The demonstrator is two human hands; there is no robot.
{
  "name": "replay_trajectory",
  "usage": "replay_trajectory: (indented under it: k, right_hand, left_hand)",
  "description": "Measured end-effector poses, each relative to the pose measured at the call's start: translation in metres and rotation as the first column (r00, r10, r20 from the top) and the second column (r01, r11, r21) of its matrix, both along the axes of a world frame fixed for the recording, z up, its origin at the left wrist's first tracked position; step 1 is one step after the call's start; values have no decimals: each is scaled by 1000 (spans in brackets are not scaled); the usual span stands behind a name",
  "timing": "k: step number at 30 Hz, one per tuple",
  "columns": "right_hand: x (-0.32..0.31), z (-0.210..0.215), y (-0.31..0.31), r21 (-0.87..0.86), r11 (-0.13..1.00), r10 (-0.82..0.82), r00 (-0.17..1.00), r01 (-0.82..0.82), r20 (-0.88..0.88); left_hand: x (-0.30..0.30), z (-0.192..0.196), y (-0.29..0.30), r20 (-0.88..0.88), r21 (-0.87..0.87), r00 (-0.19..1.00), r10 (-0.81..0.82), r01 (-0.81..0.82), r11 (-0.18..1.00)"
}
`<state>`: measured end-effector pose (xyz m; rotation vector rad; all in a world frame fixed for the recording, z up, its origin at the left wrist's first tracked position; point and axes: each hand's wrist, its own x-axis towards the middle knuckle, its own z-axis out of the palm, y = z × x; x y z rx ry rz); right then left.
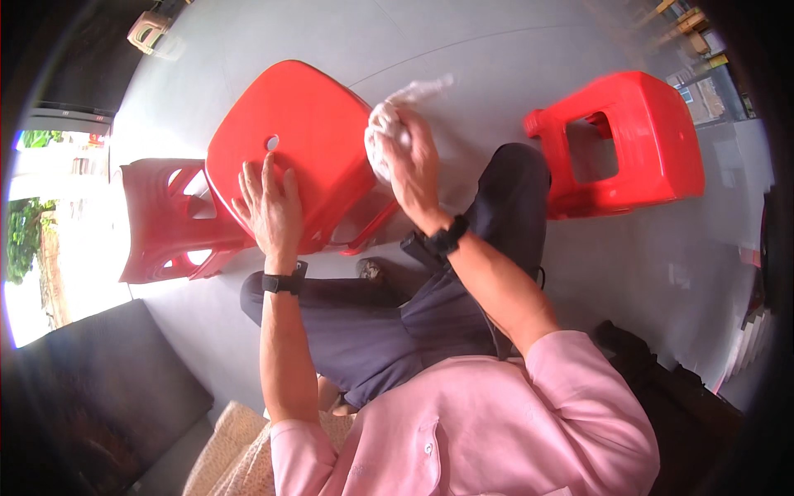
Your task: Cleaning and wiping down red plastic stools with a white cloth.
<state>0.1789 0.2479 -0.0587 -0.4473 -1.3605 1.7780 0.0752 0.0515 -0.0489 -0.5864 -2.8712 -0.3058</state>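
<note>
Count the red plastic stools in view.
3: one under both hands, one lying on its side at left, one tipped over at right. None seems hidden.

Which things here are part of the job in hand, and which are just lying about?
In hand:
left hand, flat on the tilted stool
right hand, gripping the white cloth at its edge

Lying about:
stool on its side
third stool
dark couch

Top right, by floor edge: blurred stack of small yellow and dark box-like packages (688, 18). No clear labels, signs or screens elsewhere.
</note>
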Motion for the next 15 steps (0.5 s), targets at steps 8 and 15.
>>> replay_trajectory:
  k: [8, 15]
  right_hand:
    - [-3, -55, -44, 380, 922, -167, 965, 80, 203]
    - [53, -87, -132, 735, 668, -131, 955, -113, 266]
  left_hand:
    - [2, -3, 2, -30, 17, 999, -22, 23, 1000]
    - [2, 1, 3, 0, -17, 1000, -20, 20, 1000]
